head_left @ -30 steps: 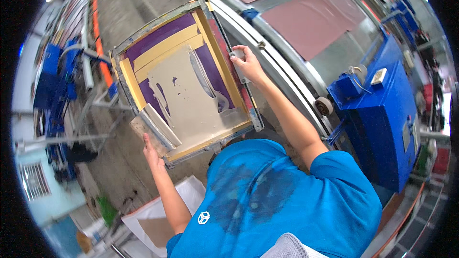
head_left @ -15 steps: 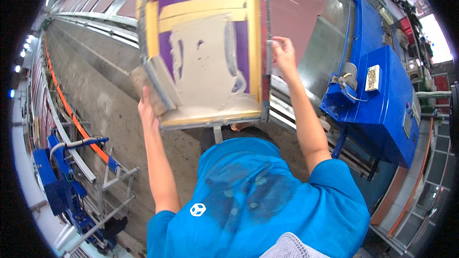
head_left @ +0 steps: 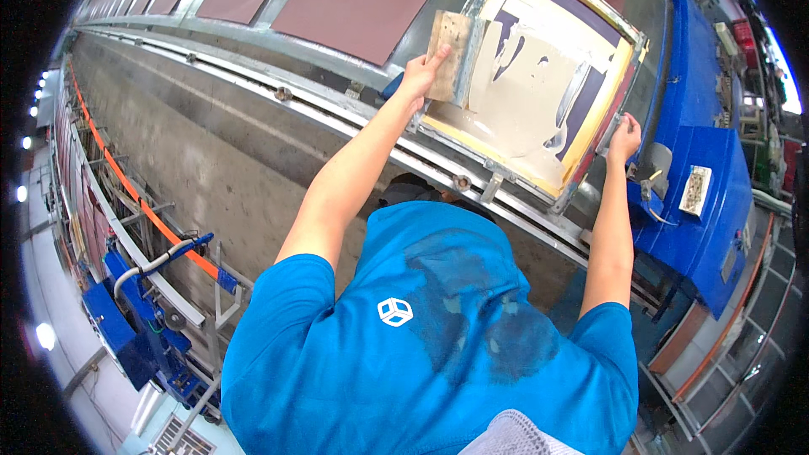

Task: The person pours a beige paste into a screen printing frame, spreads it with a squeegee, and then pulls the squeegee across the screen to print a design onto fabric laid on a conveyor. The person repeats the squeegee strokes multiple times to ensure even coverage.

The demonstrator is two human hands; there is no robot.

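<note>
A screen-printing frame lies tilted over the long table at upper right. Yellow tape lines its inside, and a broad smear of beige paste covers much of its purple mesh. My left hand is closed around a wooden squeegee, which leans against the frame's left side; the fingers underneath are hidden. At the opposite side, my right hand pinches the frame's outer edge. Its fingertips are partly hidden.
Flat maroon panels lie in a row along the table, whose metal rail runs in front. A blue machine stands close on my right, with a small white box on it. An orange hose runs along the left.
The frame has moved right and away from me, from in front of my body to over the table, and has turned clockwise. Both hands have travelled with it, the squeegee still in my left.
</note>
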